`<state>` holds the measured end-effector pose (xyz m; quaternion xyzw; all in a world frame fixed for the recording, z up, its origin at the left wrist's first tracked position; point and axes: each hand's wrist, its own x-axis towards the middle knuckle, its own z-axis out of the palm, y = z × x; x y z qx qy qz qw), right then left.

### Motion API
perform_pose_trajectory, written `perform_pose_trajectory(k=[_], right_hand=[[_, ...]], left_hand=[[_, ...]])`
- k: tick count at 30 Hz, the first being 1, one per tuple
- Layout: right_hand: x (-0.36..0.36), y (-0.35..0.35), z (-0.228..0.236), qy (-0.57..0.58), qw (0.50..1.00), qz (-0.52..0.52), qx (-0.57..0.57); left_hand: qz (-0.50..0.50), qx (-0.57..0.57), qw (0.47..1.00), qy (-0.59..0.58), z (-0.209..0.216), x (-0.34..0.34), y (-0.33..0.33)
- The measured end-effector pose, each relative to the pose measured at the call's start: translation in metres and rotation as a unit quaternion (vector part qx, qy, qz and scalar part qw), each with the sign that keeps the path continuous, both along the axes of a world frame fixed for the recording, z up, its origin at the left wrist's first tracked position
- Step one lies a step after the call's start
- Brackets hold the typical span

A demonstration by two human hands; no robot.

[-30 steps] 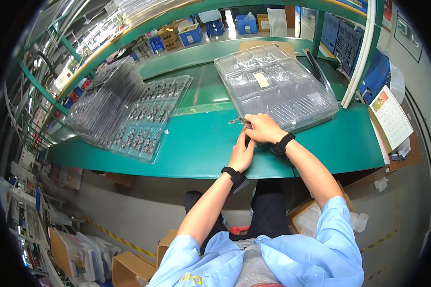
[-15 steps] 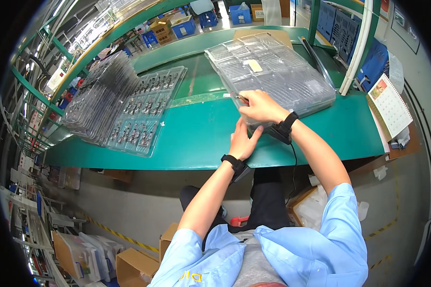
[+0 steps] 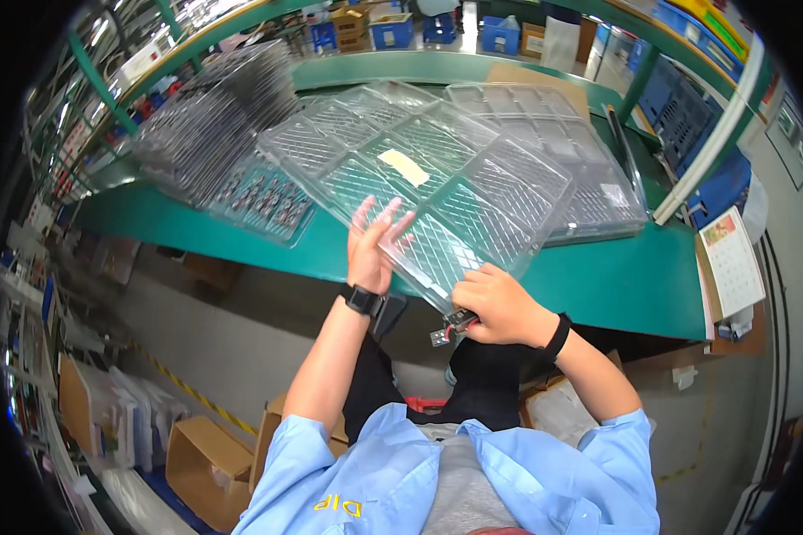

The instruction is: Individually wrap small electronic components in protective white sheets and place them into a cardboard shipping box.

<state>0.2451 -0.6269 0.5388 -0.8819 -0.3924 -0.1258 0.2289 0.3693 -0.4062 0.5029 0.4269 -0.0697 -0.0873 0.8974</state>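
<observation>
A clear plastic tray (image 3: 509, 183) with several ribbed compartments is tilted above the bench, a pale yellow label (image 3: 404, 168) on it. My left hand (image 3: 372, 257) holds its near left edge; some of those fingers show through the plastic. My right hand (image 3: 501, 305) is closed at the tray's near corner. A small dark part with a white end and red and black wires (image 3: 446, 333) sticks out from under the right hand's fingers. More clear trays (image 3: 589, 160) are stacked behind, to the right.
To the left, a tray of small metallic parts (image 3: 268, 198) lies beside a tall stack of clear trays (image 3: 196, 125). The green bench (image 3: 598, 299) has its front edge near me. A white post (image 3: 714, 134) and a desk calendar (image 3: 732, 263) stand right. Cardboard boxes (image 3: 207, 468) sit below.
The top tray has come up off the right-hand stack and moved left and toward me. My hands have parted, the left along its edge, the right at its corner. The view has shifted.
</observation>
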Motion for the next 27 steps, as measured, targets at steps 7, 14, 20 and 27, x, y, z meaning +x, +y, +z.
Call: perform_pose_trajectory(k=[7,14,20,27], right_hand=[[0.009,-0.017,-0.023,-0.041,0.999,-0.011,-0.026],[0.021,0.01,-0.043,-0.052,0.998,-0.012,-0.033],[0.024,0.012,-0.05,-0.015,0.998,-0.06,-0.01],[0.026,0.012,-0.037,0.072,0.983,-0.155,0.07]], left_hand=[[0.063,-0.111,0.99,0.059,-0.048,-0.072,0.041],[0.115,-0.103,0.981,0.114,-0.073,-0.076,0.081],[0.086,-0.072,0.988,0.105,-0.075,-0.058,0.085],[0.014,0.136,0.967,0.216,-0.083,-0.075,0.091]])
